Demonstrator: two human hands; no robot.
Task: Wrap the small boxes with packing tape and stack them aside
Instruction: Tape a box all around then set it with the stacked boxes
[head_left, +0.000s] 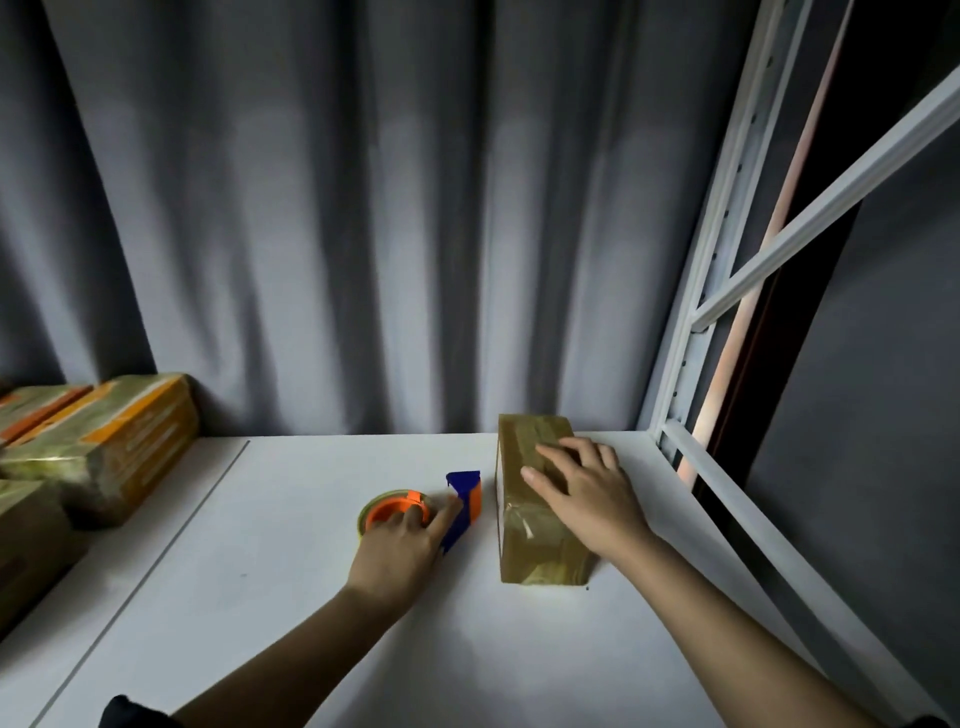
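**Box taped, dispenser set down on the table**

The right hand (582, 488) lies flat on top of the tape-wrapped box (535, 514), fingers spread and relaxed, pressing rather than gripping. The left hand (402, 545) rests on the tape dispenser (415, 512), its fingers loosely bent over the orange roll and one finger stretched along the blue handle; whether it grips the tool or merely touches it I cannot tell. The dispenser lies on the white table (291, 597) just beside the box, apart from it. The box sits near the table's right edge, beside a white metal frame (691, 364), and looks fully covered in glossy brown tape.

At the far left stands a pile of wrapped boxes (104, 447), well apart from the hands. A grey curtain (363, 208) hangs behind.

By my judgement the wrapping of this box is finished or nearly so. The next move calls for closing a hand round the box, lifting it, and carrying it across to the pile.
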